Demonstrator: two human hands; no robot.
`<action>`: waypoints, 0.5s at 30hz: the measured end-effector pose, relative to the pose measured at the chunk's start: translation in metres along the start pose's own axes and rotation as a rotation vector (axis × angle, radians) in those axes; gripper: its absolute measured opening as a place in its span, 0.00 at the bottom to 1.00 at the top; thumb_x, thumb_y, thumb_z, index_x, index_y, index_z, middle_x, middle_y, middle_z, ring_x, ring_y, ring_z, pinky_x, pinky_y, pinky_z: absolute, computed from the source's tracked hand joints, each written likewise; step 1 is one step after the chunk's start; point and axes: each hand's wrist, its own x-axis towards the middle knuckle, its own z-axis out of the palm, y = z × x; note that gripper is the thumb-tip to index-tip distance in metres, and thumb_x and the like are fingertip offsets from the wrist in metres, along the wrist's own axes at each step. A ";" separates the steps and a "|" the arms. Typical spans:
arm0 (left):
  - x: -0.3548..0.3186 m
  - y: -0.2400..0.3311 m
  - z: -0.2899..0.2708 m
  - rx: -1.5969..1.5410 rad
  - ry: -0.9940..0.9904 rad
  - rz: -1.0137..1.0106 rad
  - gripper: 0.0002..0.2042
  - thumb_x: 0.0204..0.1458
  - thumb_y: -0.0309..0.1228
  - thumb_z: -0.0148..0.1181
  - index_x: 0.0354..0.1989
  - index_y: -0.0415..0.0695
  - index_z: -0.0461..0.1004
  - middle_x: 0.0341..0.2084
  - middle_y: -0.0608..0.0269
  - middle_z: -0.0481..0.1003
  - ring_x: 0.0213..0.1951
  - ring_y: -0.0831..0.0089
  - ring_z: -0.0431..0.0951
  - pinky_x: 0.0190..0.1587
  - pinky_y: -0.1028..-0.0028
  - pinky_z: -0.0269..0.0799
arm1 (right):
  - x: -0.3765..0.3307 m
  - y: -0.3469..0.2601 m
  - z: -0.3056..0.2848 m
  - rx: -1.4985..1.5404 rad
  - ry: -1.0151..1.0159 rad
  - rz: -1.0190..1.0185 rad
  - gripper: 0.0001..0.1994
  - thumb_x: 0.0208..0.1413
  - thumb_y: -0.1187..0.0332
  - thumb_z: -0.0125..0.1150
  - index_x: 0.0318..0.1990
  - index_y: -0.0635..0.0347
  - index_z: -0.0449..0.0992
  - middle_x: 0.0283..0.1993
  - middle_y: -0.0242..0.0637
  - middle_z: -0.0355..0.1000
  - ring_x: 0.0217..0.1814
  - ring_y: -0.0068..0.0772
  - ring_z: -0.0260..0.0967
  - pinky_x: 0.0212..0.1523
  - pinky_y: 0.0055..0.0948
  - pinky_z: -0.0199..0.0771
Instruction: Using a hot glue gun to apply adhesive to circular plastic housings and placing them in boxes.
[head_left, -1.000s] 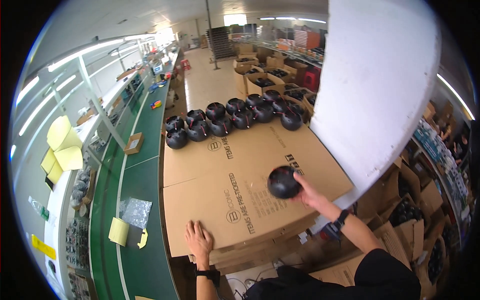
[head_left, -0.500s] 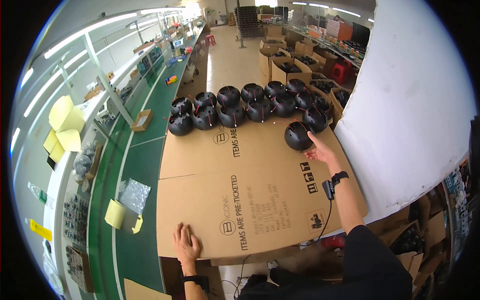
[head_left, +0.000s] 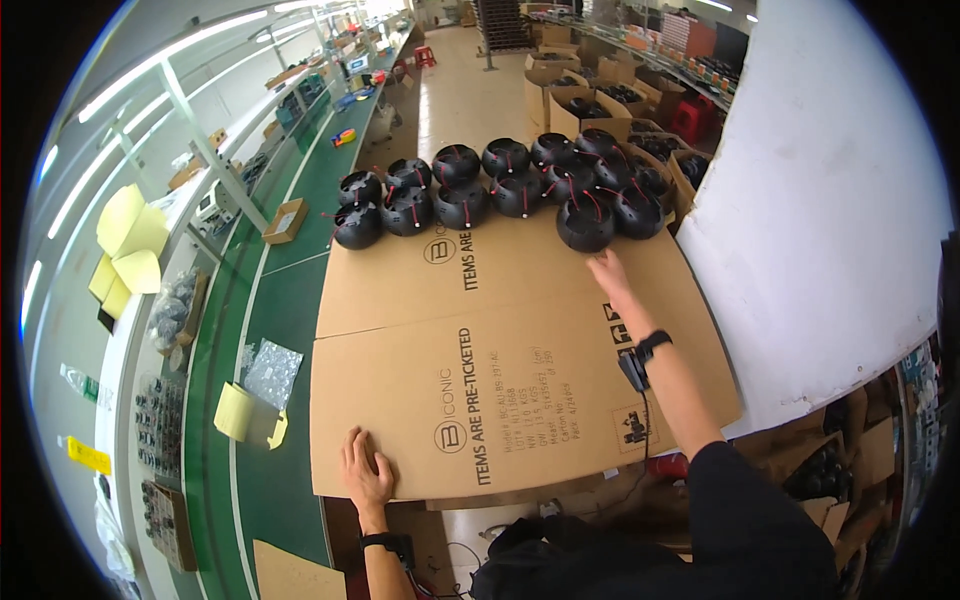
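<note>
Beyond my hands, two rows of round black plastic shells (head_left: 461, 204) with open tops and thin red wires stand on a flat brown cardboard sheet (head_left: 400, 300). One black shell (head_left: 586, 228) sits in front of the right end of the group, its opening up. My right hand (head_left: 608, 275) reaches to its near lower side, fingertips against it and partly hidden, not wrapped round it. Near the front left corner, my left hand (head_left: 368, 472) rests on the cardboard with its fingers spread, holding nothing.
Left of the cardboard runs a green bench (head_left: 285, 400) with a bubble-wrap bag (head_left: 272, 374) and a small open box (head_left: 286, 221). A white panel (head_left: 800, 220) borders the right side. Open cartons (head_left: 590, 108) of black parts stand beyond the shells.
The front right shell has moved away from me, up to the others, and its opening now faces up. My right hand has followed it; my left hand stays on the cardboard.
</note>
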 end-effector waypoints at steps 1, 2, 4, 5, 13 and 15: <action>-0.001 0.000 -0.001 -0.001 0.004 -0.001 0.21 0.47 0.25 0.52 0.52 0.38 0.69 0.56 0.47 0.68 0.56 0.48 0.68 0.59 0.56 0.64 | -0.007 0.011 0.004 -0.360 0.008 -0.207 0.28 0.58 0.61 0.59 0.62 0.64 0.62 0.69 0.56 0.54 0.69 0.58 0.55 0.65 0.56 0.57; -0.003 -0.004 -0.008 0.004 0.001 -0.030 0.21 0.46 0.25 0.52 0.52 0.39 0.70 0.56 0.47 0.69 0.57 0.48 0.67 0.60 0.57 0.63 | -0.029 0.025 0.020 -0.661 -0.105 -0.312 0.30 0.59 0.58 0.55 0.66 0.63 0.58 0.71 0.57 0.50 0.71 0.61 0.50 0.68 0.58 0.50; -0.019 -0.022 -0.029 0.064 0.017 -0.086 0.21 0.46 0.25 0.52 0.52 0.39 0.70 0.56 0.48 0.69 0.57 0.48 0.68 0.60 0.57 0.63 | -0.121 0.023 0.071 -1.137 -0.354 -0.511 0.34 0.62 0.51 0.47 0.71 0.59 0.51 0.74 0.59 0.41 0.76 0.65 0.36 0.72 0.60 0.37; -0.016 -0.020 -0.025 0.043 0.020 -0.068 0.21 0.45 0.25 0.52 0.51 0.39 0.70 0.56 0.48 0.69 0.57 0.49 0.68 0.60 0.57 0.64 | -0.154 0.027 0.065 -1.170 -0.348 -0.624 0.33 0.64 0.50 0.42 0.71 0.59 0.51 0.74 0.60 0.39 0.77 0.65 0.31 0.72 0.60 0.32; -0.022 -0.031 -0.018 -0.032 0.087 -0.047 0.22 0.42 0.27 0.53 0.50 0.40 0.71 0.55 0.51 0.70 0.57 0.53 0.69 0.60 0.59 0.66 | -0.342 -0.035 0.077 -1.055 -1.050 -0.983 0.30 0.59 0.50 0.50 0.68 0.48 0.61 0.73 0.62 0.45 0.75 0.67 0.39 0.69 0.69 0.36; -0.014 -0.019 -0.010 -0.022 0.093 -0.037 0.22 0.43 0.27 0.53 0.51 0.39 0.70 0.55 0.52 0.70 0.57 0.54 0.70 0.60 0.60 0.66 | -0.333 -0.033 0.066 -1.134 -0.964 -0.916 0.31 0.57 0.50 0.52 0.68 0.48 0.62 0.73 0.62 0.45 0.76 0.67 0.38 0.70 0.68 0.34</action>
